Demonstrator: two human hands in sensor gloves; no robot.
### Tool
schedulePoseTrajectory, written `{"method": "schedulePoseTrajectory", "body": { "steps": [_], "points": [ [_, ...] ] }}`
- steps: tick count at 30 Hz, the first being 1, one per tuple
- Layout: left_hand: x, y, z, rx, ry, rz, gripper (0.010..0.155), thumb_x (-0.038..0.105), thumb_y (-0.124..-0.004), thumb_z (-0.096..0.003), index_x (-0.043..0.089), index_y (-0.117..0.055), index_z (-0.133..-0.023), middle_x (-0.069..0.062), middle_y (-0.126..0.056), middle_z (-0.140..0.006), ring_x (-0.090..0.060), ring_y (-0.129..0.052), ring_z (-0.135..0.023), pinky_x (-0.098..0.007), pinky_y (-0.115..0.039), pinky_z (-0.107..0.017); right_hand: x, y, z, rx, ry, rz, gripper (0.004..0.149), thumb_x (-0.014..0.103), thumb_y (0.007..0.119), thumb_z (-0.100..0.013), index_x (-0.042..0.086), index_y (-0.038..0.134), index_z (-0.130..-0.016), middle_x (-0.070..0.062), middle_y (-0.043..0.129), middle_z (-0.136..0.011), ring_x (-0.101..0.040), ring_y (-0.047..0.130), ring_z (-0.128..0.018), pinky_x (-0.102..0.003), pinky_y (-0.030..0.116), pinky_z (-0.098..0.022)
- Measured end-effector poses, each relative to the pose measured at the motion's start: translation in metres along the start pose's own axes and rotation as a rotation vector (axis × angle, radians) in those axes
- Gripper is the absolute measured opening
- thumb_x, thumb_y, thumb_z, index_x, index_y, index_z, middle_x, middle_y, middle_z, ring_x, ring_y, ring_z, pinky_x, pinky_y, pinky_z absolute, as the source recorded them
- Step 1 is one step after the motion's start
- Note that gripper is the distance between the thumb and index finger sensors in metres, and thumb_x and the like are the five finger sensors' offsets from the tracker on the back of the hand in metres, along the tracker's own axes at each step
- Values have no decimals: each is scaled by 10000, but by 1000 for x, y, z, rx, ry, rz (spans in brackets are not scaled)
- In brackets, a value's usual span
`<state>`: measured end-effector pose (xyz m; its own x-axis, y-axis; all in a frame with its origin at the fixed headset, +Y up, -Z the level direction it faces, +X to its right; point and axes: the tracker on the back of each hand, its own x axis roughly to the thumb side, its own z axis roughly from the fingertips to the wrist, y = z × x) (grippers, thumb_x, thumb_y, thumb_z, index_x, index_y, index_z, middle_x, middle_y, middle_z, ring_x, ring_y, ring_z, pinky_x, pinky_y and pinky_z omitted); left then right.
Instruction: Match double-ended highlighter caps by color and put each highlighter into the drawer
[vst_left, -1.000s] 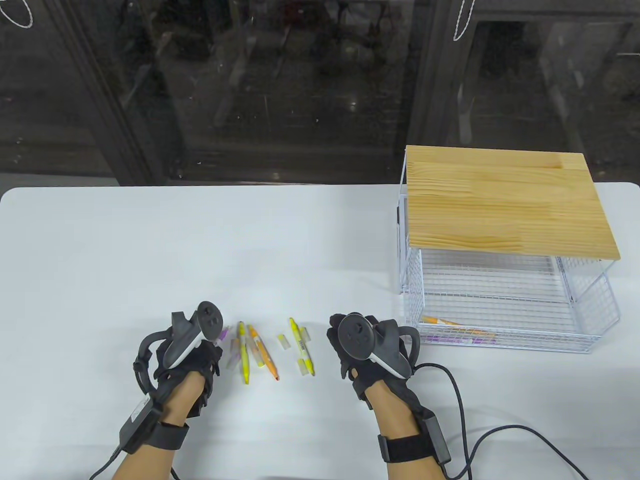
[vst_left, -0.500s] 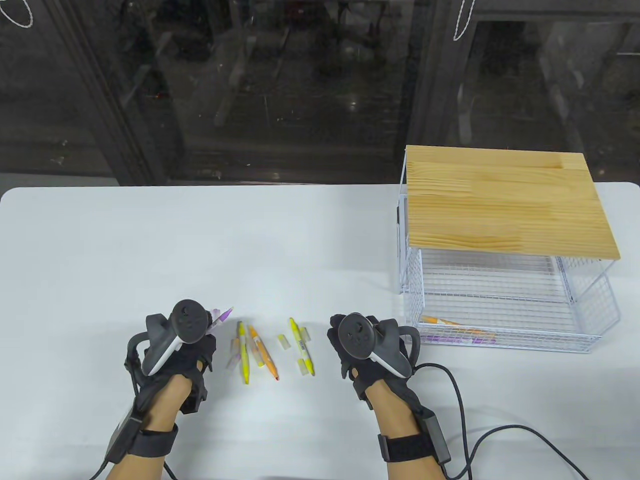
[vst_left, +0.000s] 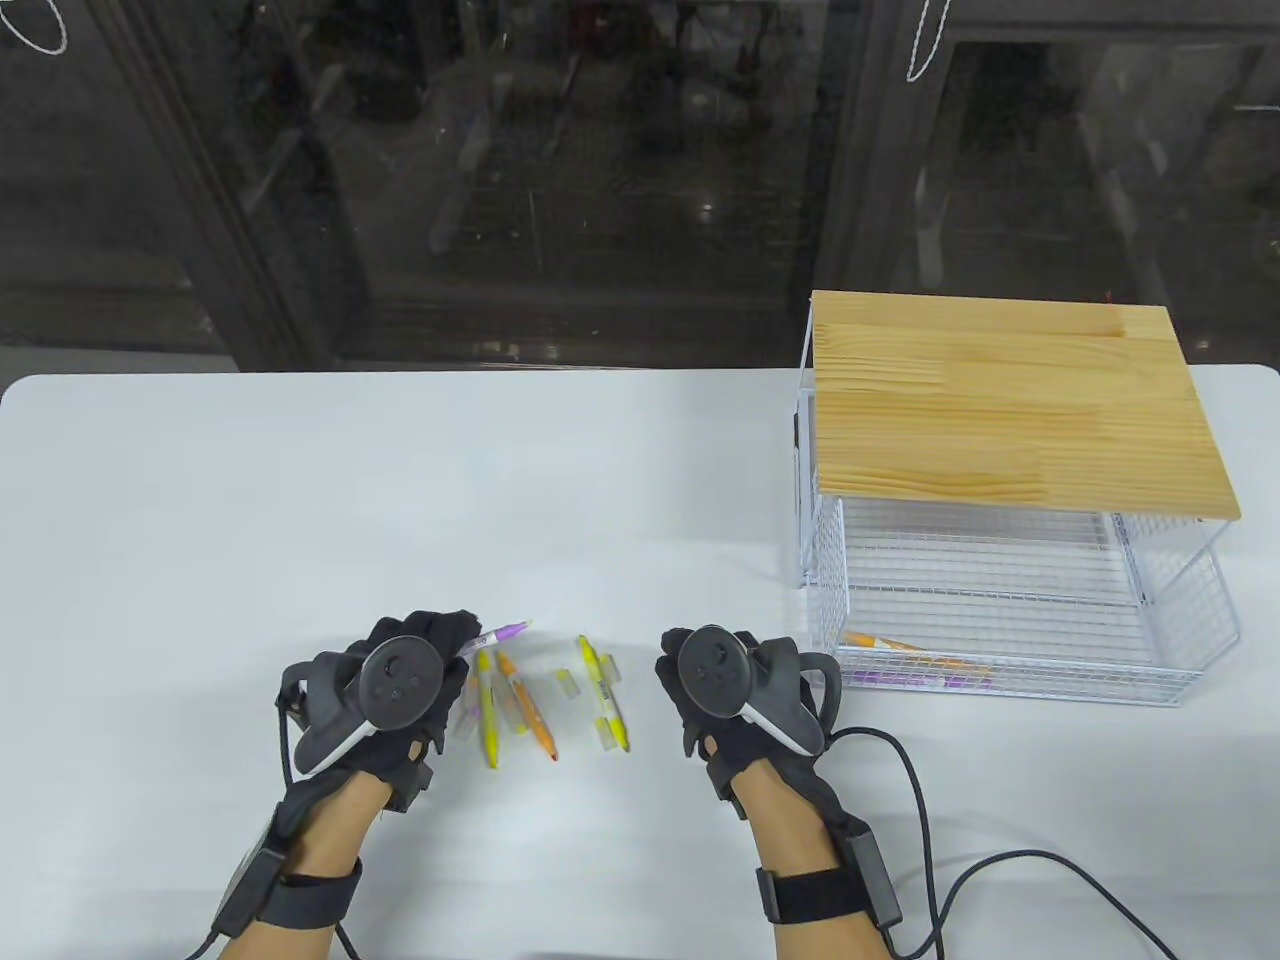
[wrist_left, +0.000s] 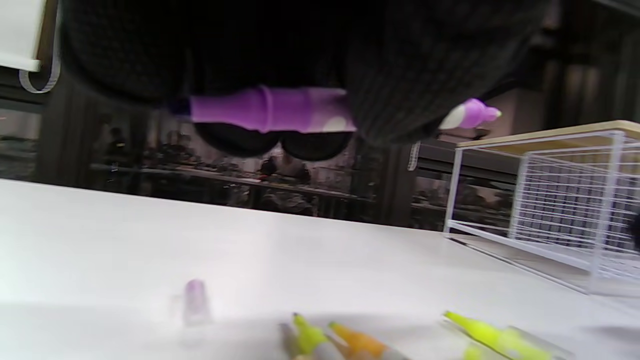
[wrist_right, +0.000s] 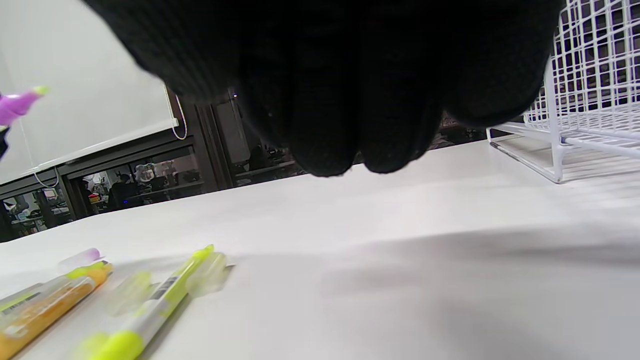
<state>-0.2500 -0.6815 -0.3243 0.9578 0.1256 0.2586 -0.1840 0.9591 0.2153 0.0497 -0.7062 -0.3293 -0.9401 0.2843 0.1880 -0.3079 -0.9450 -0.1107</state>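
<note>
Purple plastic is gripped in the gloved left hand (vst_left: 420, 660): an uncapped purple double-ended highlighter (vst_left: 498, 634) has been raised off the white table (vst_left: 300, 500) within the last second, where earlier the hand was lowered over the left edge of the pen cluster. In the left wrist view the barrel (wrist_left: 270, 107) is seen lying across the underside of the curled fingers (wrist_left: 385, 75), clamped between them, with its bare tip (wrist_left: 472, 114) sticking out to the right, towards the white wire drawer with a wooden top (vst_left: 1180, 690). By this lift the picking step is judged done, and capping is judged to come next.

A clear purple-tinted cap (wrist_left: 196, 300) is seen on the table below the hand, apart from the fingers and not yet touched. Left on the table, just right of the left hand, are a yellow highlighter (vst_left: 487, 715) and an orange highlighter (vst_left: 530, 712) side by side, with a second yellow highlighter (vst_left: 603, 692) further right and loose clear caps scattered among them.

The gloved right hand (vst_left: 720, 700) is rested on the table between the cluster and the drawer; its fingers (wrist_right: 325, 125) are loosely bent downward and nothing is held by them. Orange and purple highlighters are already seen lying inside the drawer near its front edge.
</note>
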Motion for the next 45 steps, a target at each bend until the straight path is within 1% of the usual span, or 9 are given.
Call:
{"method": "schedulePoseTrajectory", "body": {
  "steps": [4, 10, 14, 17, 25, 35, 38, 40, 45],
  "points": [
    [14, -6, 1, -25, -113, -1, 494, 350, -918, -351, 356, -866, -842, 50, -973, -833, -285, -979, -683, -550, -844, -476, 3, -1, 1, -7, -11, -11, 451, 444, 802, -457, 240, 908, -845, -60, 984, -806, -361, 960, -698, -513, 811, -488],
    [28, -11, 2, -33, -189, -37, 491, 359, -915, -350, 364, -871, -839, 59, -975, -831, -276, -985, -680, -544, -849, -476, 21, -4, 6, -11, -108, -120, 483, 455, 794, -458, 257, 855, -894, -45, 933, -863, -383, 863, -801, -579, 725, -569],
    [35, -15, 3, -35, -239, -27, 488, 358, -913, -350, 363, -878, -837, 59, -975, -832, -276, -982, -685, -548, -848, -477, 37, -1, 9, 39, -192, -167, 572, 506, 797, -438, 262, 787, -955, -46, 865, -934, -398, 795, -857, -610, 664, -614],
    [39, -15, 4, -27, -265, -34, 488, 360, -909, -351, 362, -878, -838, 66, -973, -833, -276, -981, -688, -547, -848, -480, 45, 3, 11, 60, -214, -146, 596, 525, 805, -429, 257, 784, -961, -47, 857, -943, -405, 778, -870, -618, 649, -621],
    [45, -16, 6, -33, -280, -13, 489, 358, -906, -351, 348, -880, -839, 61, -976, -832, -277, -982, -688, -551, -846, -480, 54, 9, 12, 58, -241, -116, 529, 500, 827, -420, 251, 864, -886, -36, 926, -867, -388, 831, -831, -607, 677, -601],
    [51, -19, 7, -29, -286, 12, 482, 362, -905, -351, 345, -888, -832, 59, -983, -822, -275, -987, -677, -549, -849, -474, 58, 13, 12, 21, -242, -47, 492, 472, 877, -396, 257, 900, -838, -23, 971, -805, -364, 887, -781, -590, 707, -583],
    [51, -21, 7, -36, -283, 59, 482, 363, -903, -350, 343, -888, -832, 58, -982, -822, -276, -989, -673, -550, -849, -472, 59, 16, 12, 9, -237, -37, 496, 479, 885, -394, 265, 896, -841, -10, 968, -810, -357, 890, -780, -585, 712, -582],
    [52, -22, 7, -45, -284, 73, 482, 360, -903, -352, 341, -887, -833, 57, -981, -823, -278, -988, -675, -550, -848, -472, 61, 17, 11, 3, -246, -28, 464, 462, 894, -390, 280, 916, -816, -1, 985, -787, -349, 905, -767, -579, 722, -577],
    [49, -20, 6, -52, -258, 74, 485, 389, -892, -354, 358, -880, -838, 65, -975, -835, -273, -984, -694, -550, -848, -477, 61, 17, 11, -12, -241, -3, 442, 449, 883, -385, 303, 936, -798, 13, 996, -770, -331, 918, -758, -566, 733, -575]
  ]
}}
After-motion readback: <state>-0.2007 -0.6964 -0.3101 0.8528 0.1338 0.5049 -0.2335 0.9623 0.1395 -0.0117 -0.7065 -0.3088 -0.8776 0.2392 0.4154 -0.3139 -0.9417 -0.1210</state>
